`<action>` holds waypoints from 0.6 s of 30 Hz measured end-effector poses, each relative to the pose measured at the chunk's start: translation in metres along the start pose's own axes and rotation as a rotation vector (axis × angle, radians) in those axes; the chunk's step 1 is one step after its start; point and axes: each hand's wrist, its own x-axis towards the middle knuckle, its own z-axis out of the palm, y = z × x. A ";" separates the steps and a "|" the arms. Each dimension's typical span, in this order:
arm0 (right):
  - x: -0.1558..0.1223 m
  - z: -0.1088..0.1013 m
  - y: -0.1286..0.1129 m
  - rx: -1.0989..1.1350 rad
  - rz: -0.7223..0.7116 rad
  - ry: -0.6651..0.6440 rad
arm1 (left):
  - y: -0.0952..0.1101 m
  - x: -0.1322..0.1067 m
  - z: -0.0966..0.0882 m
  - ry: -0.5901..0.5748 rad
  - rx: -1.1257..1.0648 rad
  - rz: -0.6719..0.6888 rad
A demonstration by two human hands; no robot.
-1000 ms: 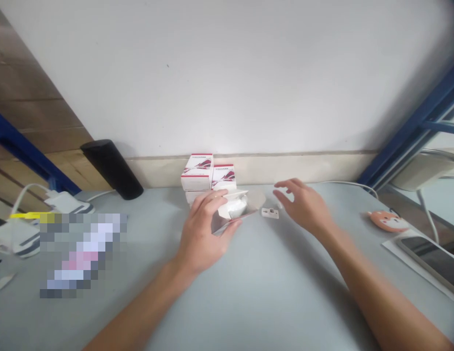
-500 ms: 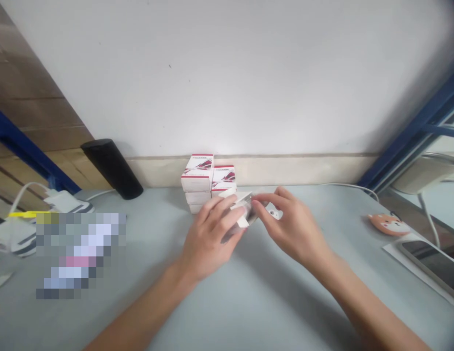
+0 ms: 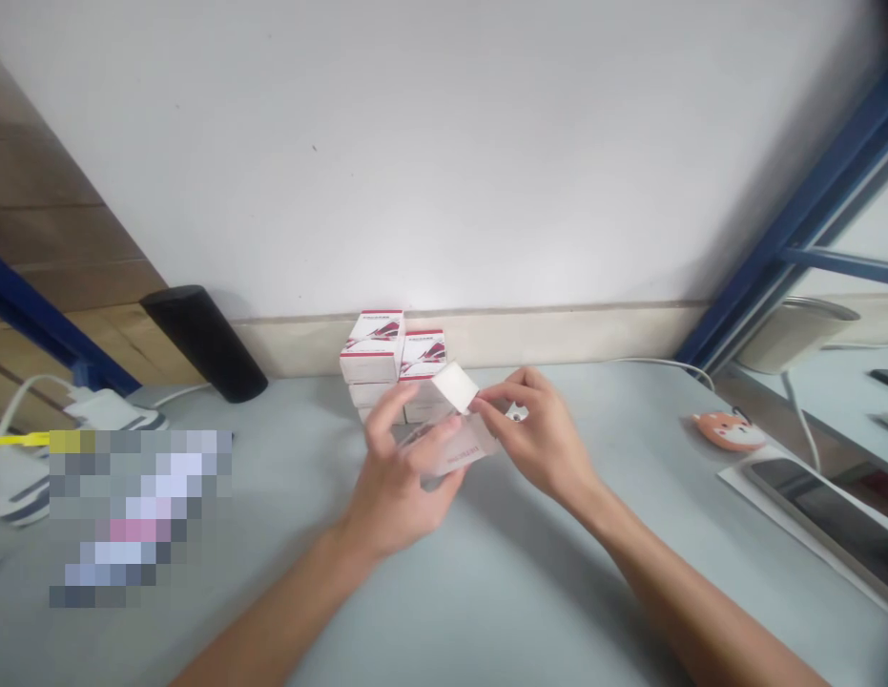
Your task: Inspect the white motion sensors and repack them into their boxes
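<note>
A small white carton (image 3: 466, 447) with red lettering on its side is held in the air above the table. My left hand (image 3: 401, 487) grips it from the left, fingers over the top and thumb below. One white end flap (image 3: 455, 387) of the carton stands up. At the flap's right edge, my right hand (image 3: 540, 429) is closed in a pinch of thumb and index finger. Behind the carton, a stack of similar white boxes (image 3: 372, 367) with red and dark printing stands near the wall. A small white object (image 3: 516, 414) is partly hidden behind my right hand.
A black cylinder (image 3: 204, 343) leans at the back left, near white chargers with cables (image 3: 107, 408). A blurred-out patch (image 3: 143, 520) covers something on the left. An orange animal-face item (image 3: 730, 430) and a phone (image 3: 822, 506) lie at right. Blue frame posts (image 3: 794, 219) flank the table (image 3: 444, 611).
The carton has turned in my left hand, so its lettered side and upright flap now show. My right hand has shifted slightly left with it. The whole view has swung a little to the right.
</note>
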 end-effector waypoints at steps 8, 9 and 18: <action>0.018 -0.021 0.014 -0.050 0.134 0.074 | 0.004 -0.001 -0.001 -0.382 -0.106 -0.291; 0.021 -0.026 0.016 -0.042 0.140 0.122 | 0.007 0.001 -0.002 -0.378 -0.105 -0.286; 0.051 -0.092 0.072 0.666 0.375 0.443 | 0.010 0.001 -0.002 -0.119 0.029 -0.162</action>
